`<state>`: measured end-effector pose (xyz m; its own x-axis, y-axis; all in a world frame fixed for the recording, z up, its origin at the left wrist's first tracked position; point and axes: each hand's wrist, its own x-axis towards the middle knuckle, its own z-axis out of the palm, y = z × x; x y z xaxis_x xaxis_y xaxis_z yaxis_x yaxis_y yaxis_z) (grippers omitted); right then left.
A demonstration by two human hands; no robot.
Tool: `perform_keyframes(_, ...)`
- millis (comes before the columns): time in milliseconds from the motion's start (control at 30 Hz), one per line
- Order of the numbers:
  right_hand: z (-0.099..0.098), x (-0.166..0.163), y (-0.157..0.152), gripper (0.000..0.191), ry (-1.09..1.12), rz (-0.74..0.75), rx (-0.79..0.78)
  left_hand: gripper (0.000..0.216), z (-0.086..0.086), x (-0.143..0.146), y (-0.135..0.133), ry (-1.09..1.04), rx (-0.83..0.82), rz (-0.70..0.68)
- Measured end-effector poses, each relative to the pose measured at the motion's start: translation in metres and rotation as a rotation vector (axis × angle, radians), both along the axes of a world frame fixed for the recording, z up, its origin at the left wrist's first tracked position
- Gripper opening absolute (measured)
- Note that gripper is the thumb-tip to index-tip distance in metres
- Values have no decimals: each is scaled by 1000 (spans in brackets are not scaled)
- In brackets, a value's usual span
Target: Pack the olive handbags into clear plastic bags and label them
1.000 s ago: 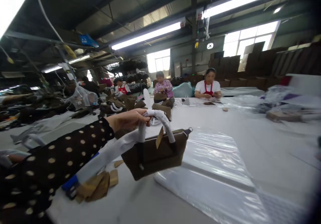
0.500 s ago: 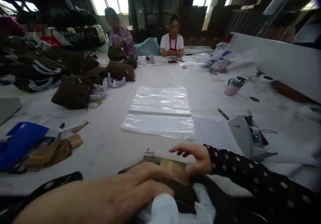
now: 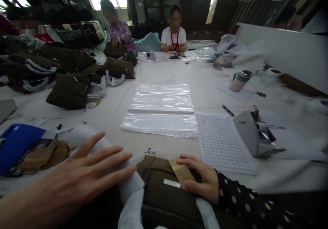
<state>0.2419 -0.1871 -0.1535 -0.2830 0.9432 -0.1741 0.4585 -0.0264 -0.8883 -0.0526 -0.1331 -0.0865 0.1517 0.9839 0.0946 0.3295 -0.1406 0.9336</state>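
Observation:
A dark olive handbag with white paper-wrapped handles lies flat on the table edge right in front of me. My left hand lies flat with fingers spread over a wrapped handle at the bag's left side. My right hand rests on the bag's top, fingers pressing on a brown paper tag. A small white label shows on the bag between my hands.
A stack of clear plastic bags lies ahead, a white sticker sheet and grey tape dispenser to the right. Blue folder and brown tags lie left. Olive bags pile far left. Two people sit at the far end; a cup stands right.
The bag, held up by its handles a second ago, now lies flat before me. My left hand has slid left onto the handle and my right hand has settled on the tag.

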Motion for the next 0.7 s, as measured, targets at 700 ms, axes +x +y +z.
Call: perform_keyframes(700,-21,48,52,65,147,648,185,30,-25,27,39,562,-337,-705)
